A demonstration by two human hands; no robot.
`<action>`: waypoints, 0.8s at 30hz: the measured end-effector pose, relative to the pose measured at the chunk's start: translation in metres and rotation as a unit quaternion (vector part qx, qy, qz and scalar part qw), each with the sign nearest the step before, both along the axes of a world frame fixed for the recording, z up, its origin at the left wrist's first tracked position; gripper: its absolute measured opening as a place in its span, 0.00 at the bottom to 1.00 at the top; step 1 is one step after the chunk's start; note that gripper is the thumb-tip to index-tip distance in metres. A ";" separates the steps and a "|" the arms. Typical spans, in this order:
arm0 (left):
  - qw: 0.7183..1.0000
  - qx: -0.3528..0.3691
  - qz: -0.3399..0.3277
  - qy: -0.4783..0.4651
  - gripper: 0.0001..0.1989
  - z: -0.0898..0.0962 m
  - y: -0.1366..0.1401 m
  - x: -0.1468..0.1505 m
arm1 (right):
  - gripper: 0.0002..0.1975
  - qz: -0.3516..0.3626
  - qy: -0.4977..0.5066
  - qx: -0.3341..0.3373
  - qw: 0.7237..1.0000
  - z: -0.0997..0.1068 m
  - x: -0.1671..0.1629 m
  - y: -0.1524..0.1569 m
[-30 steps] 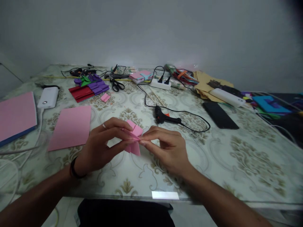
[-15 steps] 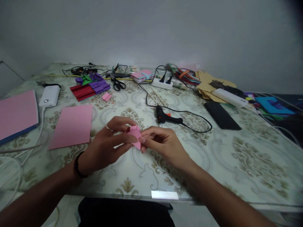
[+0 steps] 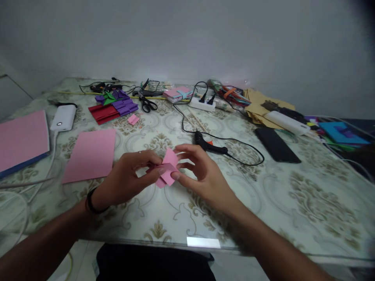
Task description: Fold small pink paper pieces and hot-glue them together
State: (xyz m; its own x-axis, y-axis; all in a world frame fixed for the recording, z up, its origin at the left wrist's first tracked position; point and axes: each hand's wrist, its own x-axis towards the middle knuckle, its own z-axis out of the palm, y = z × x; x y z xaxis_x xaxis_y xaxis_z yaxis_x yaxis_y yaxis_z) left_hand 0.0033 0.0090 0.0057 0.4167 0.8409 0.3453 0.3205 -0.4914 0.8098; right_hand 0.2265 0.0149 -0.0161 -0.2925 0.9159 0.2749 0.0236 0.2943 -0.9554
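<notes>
A small folded pink paper (image 3: 168, 171) is held above the table between my two hands, with several flaps standing apart. My left hand (image 3: 129, 173) pinches its left side between thumb and fingers. On the right side, my right hand (image 3: 200, 171) has its thumb against the paper's lower edge and its curled fingers behind the upper flap. Parts of the paper are covered by my fingers. Left of my hands lies a flat pink sheet (image 3: 90, 155). Just beyond my right hand rests a black glue gun (image 3: 209, 144) with its cord.
Scissors (image 3: 147, 102), folded red paper (image 3: 104, 113) and purple paper (image 3: 125, 106) lie at the back left. A white power strip (image 3: 202, 104) has plugs in it. A black phone (image 3: 277, 145) lies to the right, a white power bank (image 3: 63, 118) to the left.
The pink paper has been turned and its flaps spread, showing a wider shape. My right-hand fingers have lifted and opened around its upper side; my left hand has shifted its pinch.
</notes>
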 end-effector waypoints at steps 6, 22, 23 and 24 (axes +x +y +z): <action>0.998 -0.034 -0.042 0.025 0.04 0.000 -0.002 0.002 | 0.10 0.065 -0.015 -0.058 0.996 0.003 0.003 -0.001; 0.985 0.173 -0.027 0.006 0.04 0.004 -0.003 0.001 | 0.22 0.054 0.084 -0.054 0.994 0.002 0.004 -0.005; 0.985 0.169 -0.026 0.005 0.04 0.004 -0.003 0.001 | 0.22 0.049 0.074 -0.033 0.996 0.001 0.005 -0.006; 0.986 0.165 -0.023 0.007 0.03 0.004 -0.003 0.001 | 0.22 0.042 0.062 -0.012 0.997 0.001 0.005 -0.007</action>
State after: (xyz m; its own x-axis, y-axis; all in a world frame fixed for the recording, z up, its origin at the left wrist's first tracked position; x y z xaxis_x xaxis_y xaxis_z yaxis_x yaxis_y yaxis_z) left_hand 0.0040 0.0060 0.0098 0.4581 0.6640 0.5909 0.3016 -0.7415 0.5994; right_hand 0.2313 0.0075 -0.0152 -0.3345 0.8959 0.2922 -0.1185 0.2677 -0.9562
